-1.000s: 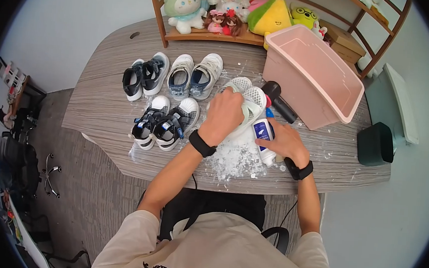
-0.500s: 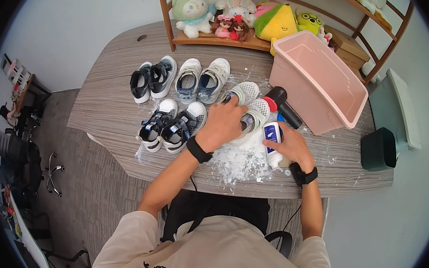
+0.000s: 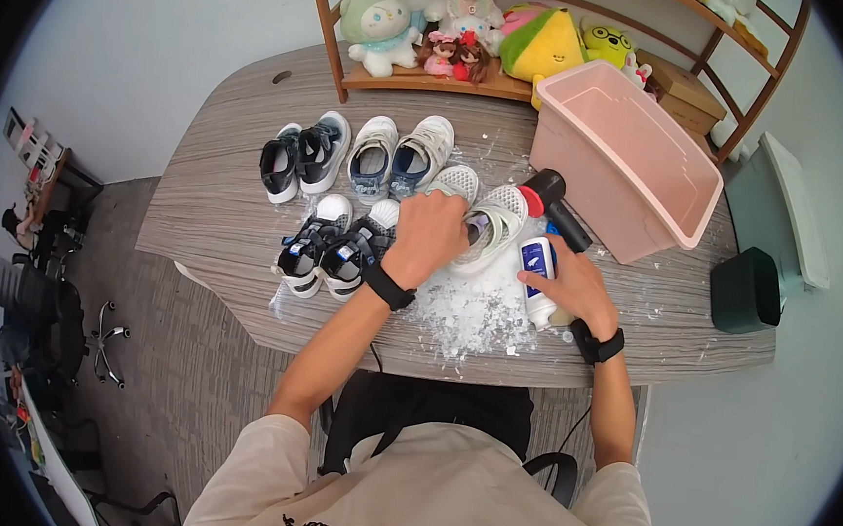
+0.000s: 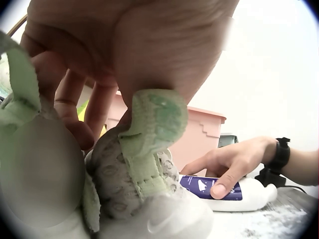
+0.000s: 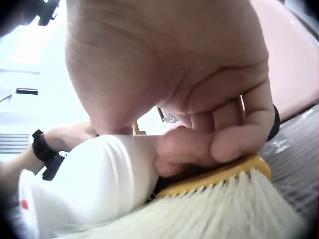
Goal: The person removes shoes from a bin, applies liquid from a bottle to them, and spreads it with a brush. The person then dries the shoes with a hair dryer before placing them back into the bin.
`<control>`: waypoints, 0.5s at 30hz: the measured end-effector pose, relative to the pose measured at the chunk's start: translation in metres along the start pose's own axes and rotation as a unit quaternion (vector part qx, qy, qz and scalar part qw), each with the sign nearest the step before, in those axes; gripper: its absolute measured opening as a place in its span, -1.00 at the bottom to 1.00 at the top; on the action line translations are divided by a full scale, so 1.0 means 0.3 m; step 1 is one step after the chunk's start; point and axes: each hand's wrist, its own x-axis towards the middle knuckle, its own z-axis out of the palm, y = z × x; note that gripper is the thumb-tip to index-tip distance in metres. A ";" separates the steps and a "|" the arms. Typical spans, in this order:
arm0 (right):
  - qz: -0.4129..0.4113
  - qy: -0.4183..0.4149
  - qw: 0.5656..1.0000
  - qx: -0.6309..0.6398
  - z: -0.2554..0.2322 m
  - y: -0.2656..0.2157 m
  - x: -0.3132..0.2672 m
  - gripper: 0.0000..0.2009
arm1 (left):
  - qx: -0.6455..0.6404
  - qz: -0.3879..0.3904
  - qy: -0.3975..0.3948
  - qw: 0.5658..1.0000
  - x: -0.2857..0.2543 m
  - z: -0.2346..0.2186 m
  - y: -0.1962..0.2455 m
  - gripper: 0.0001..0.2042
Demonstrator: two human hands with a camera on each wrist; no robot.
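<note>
My left hand (image 3: 430,234) grips a pair of white shoes (image 3: 495,219) with pale green straps and dotted toes. Its palm covers much of the left shoe. In the left wrist view, fingers reach down between the two shoes, and the thumb is hidden behind a strap (image 4: 154,119). My right hand (image 3: 577,282) holds a white bottle (image 3: 537,261) with a dark blue label, lying on its side, thumb on the near side. The right wrist view shows curled fingertips against a brush (image 5: 219,181) with a yellow back and pale bristles, beside the bottle.
White flakes (image 3: 466,320) are scattered near the table's front. Black shoes (image 3: 304,155), white-and-navy shoes (image 3: 421,155) and strapped shoes (image 3: 329,252) stand to the left. A black tool (image 3: 571,227), a pink bin (image 3: 602,197) and a dark green container (image 3: 747,291) stand to the right.
The left hand's spread fingers have closed in on the white shoes, and the pair has shifted left toward the strapped shoes. The right hand stays on the bottle.
</note>
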 end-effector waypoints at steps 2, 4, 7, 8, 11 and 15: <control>0.005 0.038 0.998 -0.057 -0.029 -0.044 -0.020 -0.34 | 0.003 0.001 0.000 1.000 0.002 -0.030 -0.003 -0.78; -0.013 0.067 0.997 -0.048 -0.049 -0.059 -0.028 -0.37 | -0.098 0.009 -0.003 0.995 0.001 -0.091 -0.034 -0.78; -0.068 0.087 0.993 -0.031 -0.050 -0.066 -0.011 -0.42 | -0.006 -0.024 0.025 0.999 0.036 -0.191 -0.109 -0.70; -0.104 0.075 0.991 -0.026 -0.047 -0.070 -0.008 -0.44 | -0.005 -0.024 0.024 0.999 0.046 -0.201 -0.142 -0.70; -0.159 0.036 0.986 -0.018 -0.033 -0.153 -0.013 -0.38 | 0.101 -0.064 -0.116 0.986 0.084 -0.210 -0.198 -0.53; -0.196 -0.066 0.978 -0.035 -0.005 -0.213 0.009 -0.22 | 0.084 -0.083 -0.194 0.974 0.108 -0.160 -0.210 -0.49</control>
